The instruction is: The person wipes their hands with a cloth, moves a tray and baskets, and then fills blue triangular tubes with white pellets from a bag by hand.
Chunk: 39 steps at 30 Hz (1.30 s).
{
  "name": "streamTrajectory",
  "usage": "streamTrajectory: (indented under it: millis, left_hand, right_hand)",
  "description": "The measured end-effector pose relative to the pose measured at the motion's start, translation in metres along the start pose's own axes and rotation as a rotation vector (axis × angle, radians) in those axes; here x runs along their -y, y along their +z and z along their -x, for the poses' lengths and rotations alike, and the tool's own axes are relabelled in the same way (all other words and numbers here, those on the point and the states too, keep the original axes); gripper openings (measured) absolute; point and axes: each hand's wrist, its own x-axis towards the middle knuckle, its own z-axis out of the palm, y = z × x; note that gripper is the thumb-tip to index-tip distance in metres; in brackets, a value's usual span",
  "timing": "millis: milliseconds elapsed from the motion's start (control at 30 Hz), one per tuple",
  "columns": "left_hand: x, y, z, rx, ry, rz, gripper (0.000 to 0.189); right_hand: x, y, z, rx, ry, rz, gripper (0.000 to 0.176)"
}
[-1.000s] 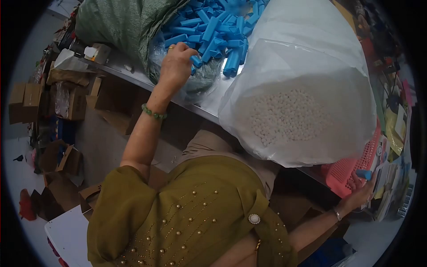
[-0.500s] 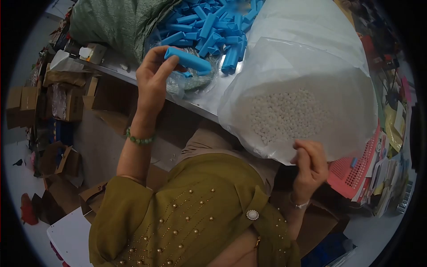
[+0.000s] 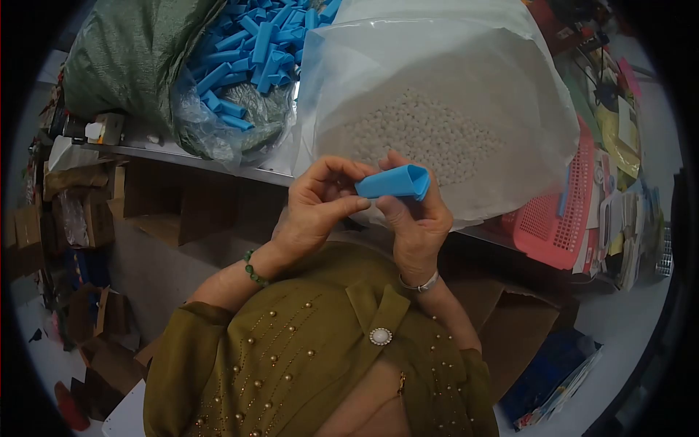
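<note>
A blue triangular plastic tube (image 3: 389, 183) is held level between both hands, its open three-cornered end facing right. My left hand (image 3: 320, 200) pinches the tube's left end between thumb and fingers. Around its right part close the thumb and fingers of my right hand (image 3: 419, 229). Just beyond the hands lies a large white plastic bag (image 3: 517, 95), its mouth spread towards me. Inside it sits a heap of small whitish pellets (image 3: 429, 131). Whether the tube holds anything cannot be seen.
Many similar blue tubes (image 3: 262, 47) are piled at the back left, beside a green woven sack (image 3: 131, 73) and clear plastic wrap (image 3: 218, 142). A pink perforated basket (image 3: 542, 229) stands at right. Cardboard boxes (image 3: 186, 200) are under the metal table edge (image 3: 255, 173).
My left hand has brought the blue tube down and right, away from the pile. My right hand has moved up and left from the bag's edge and now grips the tube too.
</note>
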Motion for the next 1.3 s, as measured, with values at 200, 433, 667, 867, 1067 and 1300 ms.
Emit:
streamTrajectory:
  millis: [200, 433, 667, 867, 1067, 1300]
  left_hand:
    - [-0.044, -0.007, -0.002, -0.052, 0.483, -0.893, 0.034]
    - [-0.014, -0.078, -0.048, -0.273, -0.091, -0.523, 0.024]
    - [0.009, -0.050, -0.056, -0.194, -0.197, -0.261, 0.026]
    - [-0.010, -0.048, -0.045, -0.066, -0.052, -0.710, 0.021]
    - [-0.003, -0.062, -0.051, -0.150, 0.013, -0.746, 0.021]
    - [0.006, -0.064, -0.070, -0.130, 0.087, -0.479, 0.026]
  right_hand:
    - [0.001, -0.042, -0.045, 0.051, 0.135, 0.697, 0.047]
    - [-0.031, -0.046, -0.086, 0.264, -0.192, 1.580, 0.023]
    - [-0.061, -0.020, -0.092, 0.272, -0.250, 1.355, 0.009]
    - [-0.050, -0.018, -0.087, 0.228, -0.052, 0.835, 0.035]
    - [-0.038, -0.028, -0.098, 0.195, 0.279, 0.533, 0.025]
    - [-0.060, -0.019, -0.115, 0.261, -0.388, 1.502, 0.015]
